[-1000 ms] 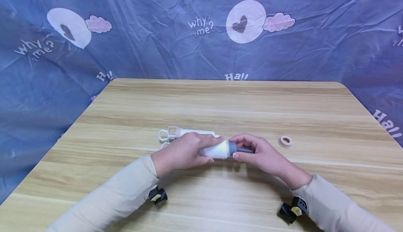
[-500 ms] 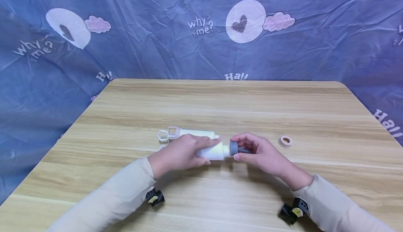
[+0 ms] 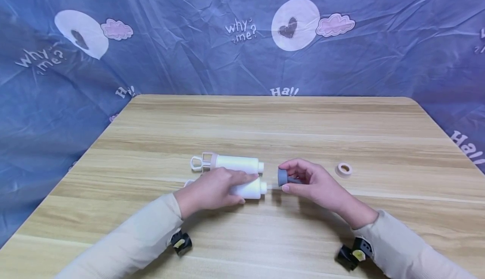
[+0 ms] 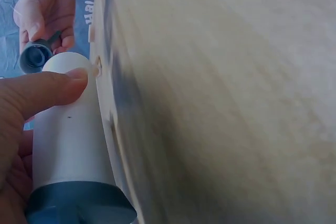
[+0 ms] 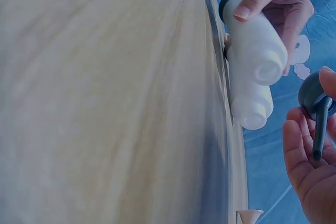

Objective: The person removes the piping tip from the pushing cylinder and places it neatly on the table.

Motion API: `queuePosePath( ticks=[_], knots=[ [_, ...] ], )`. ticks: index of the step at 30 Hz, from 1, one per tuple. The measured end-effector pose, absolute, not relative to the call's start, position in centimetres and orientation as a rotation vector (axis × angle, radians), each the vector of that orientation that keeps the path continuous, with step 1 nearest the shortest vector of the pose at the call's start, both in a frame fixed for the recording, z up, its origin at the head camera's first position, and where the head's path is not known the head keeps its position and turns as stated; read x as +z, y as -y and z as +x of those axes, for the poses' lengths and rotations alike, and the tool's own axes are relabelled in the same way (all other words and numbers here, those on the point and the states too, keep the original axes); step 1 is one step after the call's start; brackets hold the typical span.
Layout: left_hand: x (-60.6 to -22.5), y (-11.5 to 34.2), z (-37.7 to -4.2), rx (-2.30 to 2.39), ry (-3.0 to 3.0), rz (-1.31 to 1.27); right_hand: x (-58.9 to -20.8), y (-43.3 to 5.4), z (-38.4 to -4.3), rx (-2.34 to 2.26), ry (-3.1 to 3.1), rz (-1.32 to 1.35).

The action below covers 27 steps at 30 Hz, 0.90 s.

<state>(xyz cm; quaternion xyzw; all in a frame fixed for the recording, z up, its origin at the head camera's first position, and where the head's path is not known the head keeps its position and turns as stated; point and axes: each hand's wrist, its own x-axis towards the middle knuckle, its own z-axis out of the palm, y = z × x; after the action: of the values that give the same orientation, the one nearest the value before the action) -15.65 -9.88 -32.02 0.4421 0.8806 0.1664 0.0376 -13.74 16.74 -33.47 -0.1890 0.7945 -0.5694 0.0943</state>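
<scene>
My left hand [image 3: 216, 189] grips a white bottle [image 3: 248, 189] from above, thumb along its side. The bottle lies sideways, close over the table, its bare narrow neck pointing right; a dark collar [image 4: 79, 200] rings its other end. My right hand [image 3: 312, 182] pinches a grey-blue screw cap [image 3: 282, 177] with a thin stem, apart from the neck. The cap's hollow side shows in the left wrist view, and its stem [image 5: 319, 129] in the right wrist view. Just behind lies a second white bottle [image 3: 238, 163] with a pinkish collar and white loop handle.
A small pale roll of tape [image 3: 344, 170] lies on the wooden table [image 3: 265, 123] to the right of my right hand. Blue patterned cloth [image 3: 189, 51] hangs behind the table's far edge.
The cap has come off the bottle's neck. My left hand has drawn the bottle left and slightly nearer, opening a gap, while my right hand has stayed nearly in place with the cap.
</scene>
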Motion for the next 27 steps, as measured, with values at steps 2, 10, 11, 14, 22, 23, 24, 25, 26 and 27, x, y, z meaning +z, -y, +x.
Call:
queuePosePath(
  ticks=[2,10,11,14,22,23,24,25,26,27],
  knots=[
    [-32.24,9.98,-15.65,0.499,-2.697,1.347,-33.47,-16.75,-13.74,-1.69,-2.355,-0.561],
    [-32.61,10.14,-15.67,0.473,-2.682,1.359,-33.51,-16.8,-13.68,-1.702,-2.336,-0.572],
    [-32.63,10.14,-15.67,0.474,-2.68,1.365,-33.51,-16.81,-13.69,-1.702,-2.338,-0.572],
    [-32.7,10.11,-15.67,0.475,-2.68,1.373,-33.55,-16.81,-13.7,-1.7,-2.341,-0.574],
    [-32.75,10.07,-15.62,0.46,-2.694,1.352,-33.59,-16.83,-13.76,-1.69,-2.339,-0.573],
    [-32.76,10.08,-15.63,0.459,-2.697,1.346,-33.59,-16.83,-13.76,-1.688,-2.339,-0.573],
    [-32.76,10.08,-15.65,0.456,-2.699,1.34,-33.59,-16.83,-13.77,-1.688,-2.339,-0.572],
    [-32.76,10.08,-15.66,0.455,-2.701,1.334,-33.59,-16.83,-13.76,-1.688,-2.34,-0.572],
    [-32.77,10.09,-15.67,0.454,-2.702,1.33,-33.6,-16.84,-13.76,-1.689,-2.339,-0.571],
    [-32.78,10.11,-15.68,0.453,-2.702,1.331,-33.61,-16.83,-13.77,-1.689,-2.339,-0.57]
  ],
)
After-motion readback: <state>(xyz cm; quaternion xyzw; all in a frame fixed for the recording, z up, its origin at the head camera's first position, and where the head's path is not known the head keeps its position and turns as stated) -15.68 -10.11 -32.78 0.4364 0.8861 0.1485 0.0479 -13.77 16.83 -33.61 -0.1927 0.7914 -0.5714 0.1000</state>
